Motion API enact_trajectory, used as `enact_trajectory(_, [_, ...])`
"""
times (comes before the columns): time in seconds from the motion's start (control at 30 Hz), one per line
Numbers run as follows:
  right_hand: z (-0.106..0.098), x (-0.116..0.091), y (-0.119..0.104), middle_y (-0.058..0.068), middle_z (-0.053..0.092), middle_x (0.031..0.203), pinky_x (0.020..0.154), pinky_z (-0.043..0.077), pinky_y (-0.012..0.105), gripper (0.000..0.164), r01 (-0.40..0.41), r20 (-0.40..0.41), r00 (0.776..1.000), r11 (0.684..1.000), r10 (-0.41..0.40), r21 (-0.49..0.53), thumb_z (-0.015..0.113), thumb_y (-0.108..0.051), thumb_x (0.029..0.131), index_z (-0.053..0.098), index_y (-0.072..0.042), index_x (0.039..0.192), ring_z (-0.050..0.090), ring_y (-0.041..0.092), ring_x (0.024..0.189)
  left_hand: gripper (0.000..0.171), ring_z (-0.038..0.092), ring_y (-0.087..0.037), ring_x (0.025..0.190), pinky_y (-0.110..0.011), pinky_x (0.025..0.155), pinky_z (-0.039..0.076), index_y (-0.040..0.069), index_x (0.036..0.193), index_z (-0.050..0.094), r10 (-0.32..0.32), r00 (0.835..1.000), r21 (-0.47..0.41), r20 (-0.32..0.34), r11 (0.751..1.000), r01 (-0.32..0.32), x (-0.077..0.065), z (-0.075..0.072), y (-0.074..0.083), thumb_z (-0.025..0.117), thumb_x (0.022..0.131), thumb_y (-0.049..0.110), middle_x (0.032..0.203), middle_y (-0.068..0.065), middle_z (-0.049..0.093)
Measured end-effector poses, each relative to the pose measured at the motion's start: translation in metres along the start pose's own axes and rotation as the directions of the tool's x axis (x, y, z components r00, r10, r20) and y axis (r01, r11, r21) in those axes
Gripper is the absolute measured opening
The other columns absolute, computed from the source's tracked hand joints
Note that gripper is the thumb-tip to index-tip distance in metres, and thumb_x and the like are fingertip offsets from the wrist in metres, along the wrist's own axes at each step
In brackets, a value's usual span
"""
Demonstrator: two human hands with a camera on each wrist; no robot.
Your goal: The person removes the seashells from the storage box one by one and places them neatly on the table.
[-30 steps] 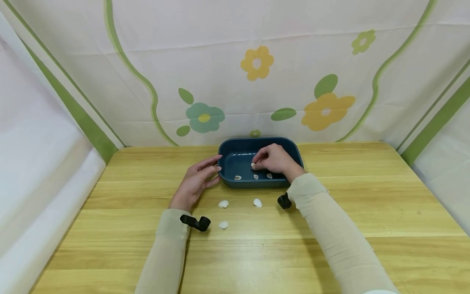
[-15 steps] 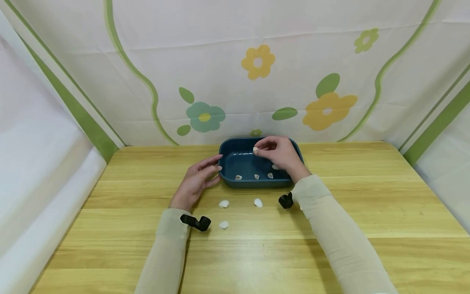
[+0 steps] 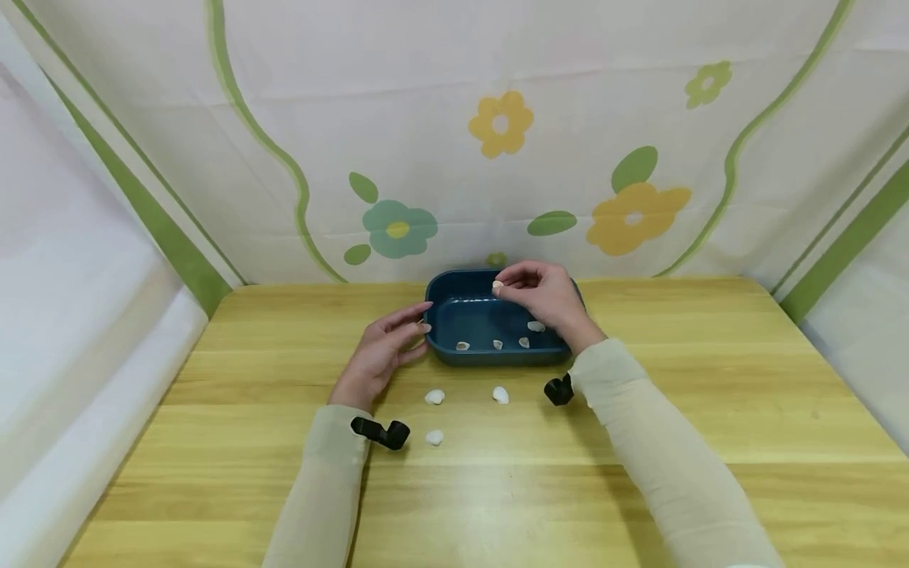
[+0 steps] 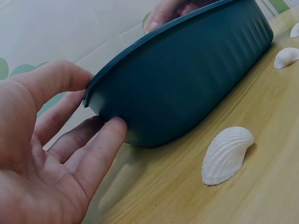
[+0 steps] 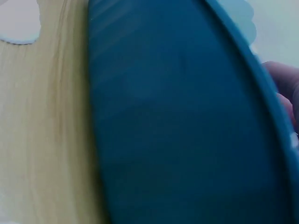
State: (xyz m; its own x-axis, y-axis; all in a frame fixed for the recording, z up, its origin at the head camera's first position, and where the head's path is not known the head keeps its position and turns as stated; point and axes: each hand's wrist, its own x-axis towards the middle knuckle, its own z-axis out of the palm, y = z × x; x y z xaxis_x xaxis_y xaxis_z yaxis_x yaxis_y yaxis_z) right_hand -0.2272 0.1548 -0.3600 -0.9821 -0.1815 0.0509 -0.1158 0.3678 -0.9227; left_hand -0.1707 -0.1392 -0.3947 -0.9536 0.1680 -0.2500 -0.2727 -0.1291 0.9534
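In the head view my right hand (image 3: pixel 547 296) pinches a small seashell (image 3: pixel 498 286) between thumb and fingertips, above the far part of a dark blue tray (image 3: pixel 511 358). Several seashells (image 3: pixel 536 326) lie on the tray's floor, mostly along its near side. My left hand (image 3: pixel 376 351) rests its fingertips against the tray's left end. The left wrist view shows the extended fingers (image 4: pixel 105 149) touching the outer wall and the rim. In the right wrist view the tray wall (image 5: pixel 182 121) covers most of my right hand, and the held shell cannot be made out.
Three white shells lie on the wooden table (image 3: pixel 234 442) before the tray: a left one (image 3: pixel 435 397), a right one (image 3: pixel 500 394) and a nearer one (image 3: pixel 435 437). A flower-printed cloth (image 3: pixel 426 118) hangs behind the tray. Black cameras (image 3: pixel 383 434) sit on both wrists.
My right hand has lifted its shell from low in the tray up toward the far rim, uncovering another shell at the tray's right. My left hand stays against the tray.
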Motion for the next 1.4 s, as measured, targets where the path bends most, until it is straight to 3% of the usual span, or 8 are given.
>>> enact_trajectory(0.17, [-0.005, -0.004, -0.012, 0.008, 0.079, 0.111, 0.088, 0.061, 0.030, 0.028, 0.034, 0.012, 0.999, 0.999, -0.034, -0.021, 0.084, -0.034, 0.096, 0.080, -0.013, 0.114, 0.072, 0.021, 0.099, 0.048, 0.064, -0.009, 0.120, -0.031, 0.099, 0.062, 0.016, 0.152, 0.063, -0.006, 1.000, 0.000, -0.009, 1.000, 0.006, -0.001, 0.001, -0.001, 0.067, 0.104, 0.010, 0.163, 0.002, 0.052])
enact_trajectory(0.4, [-0.009, -0.024, -0.034, 0.006, 0.079, 0.105, 0.083, 0.061, 0.025, 0.023, 0.119, 0.060, 0.991, 0.992, -0.116, -0.050, 0.084, -0.028, 0.096, 0.081, -0.012, 0.112, 0.073, 0.021, 0.093, 0.048, 0.066, -0.008, 0.117, -0.029, 0.097, 0.063, 0.016, 0.152, 0.064, -0.015, 1.000, -0.001, -0.018, 1.000, 0.015, -0.002, -0.001, -0.001, 0.067, 0.104, 0.010, 0.163, 0.003, 0.052])
enact_trajectory(0.6, [-0.018, -0.048, -0.036, 0.005, 0.077, 0.107, 0.082, 0.061, 0.027, 0.023, 0.084, 0.097, 0.992, 0.994, -0.078, -0.064, 0.084, -0.030, 0.096, 0.081, -0.015, 0.113, 0.072, 0.022, 0.094, 0.047, 0.066, -0.008, 0.117, -0.027, 0.095, 0.063, 0.018, 0.151, 0.065, -0.025, 1.000, -0.007, -0.019, 1.000, 0.025, 0.000, -0.001, -0.004, 0.067, 0.104, 0.010, 0.163, 0.003, 0.052])
enact_trajectory(0.87, [-0.020, -0.078, -0.033, 0.008, 0.077, 0.105, 0.078, 0.063, 0.031, 0.020, 0.094, 0.134, 0.987, 0.996, -0.092, -0.009, 0.087, -0.029, 0.093, 0.083, -0.016, 0.109, 0.073, 0.026, 0.090, 0.048, 0.066, -0.009, 0.119, -0.027, 0.094, 0.063, 0.017, 0.152, 0.064, -0.018, 1.000, 0.006, -0.024, 1.000, 0.018, -0.001, -0.002, -0.002, 0.067, 0.104, 0.010, 0.163, 0.003, 0.052])
enact_trajectory(1.4, [0.010, -0.130, 0.000, 0.002, 0.081, 0.095, 0.068, 0.058, 0.025, 0.015, 0.048, 0.323, 0.946, 0.999, -0.043, -0.010, 0.090, -0.019, 0.089, 0.084, -0.015, 0.102, 0.070, 0.017, 0.078, 0.047, 0.065, -0.009, 0.119, -0.026, 0.093, 0.063, 0.019, 0.150, 0.066, -0.015, 1.000, -0.012, -0.019, 1.000, 0.014, 0.000, 0.000, -0.001, 0.068, 0.104, 0.012, 0.163, 0.003, 0.053])
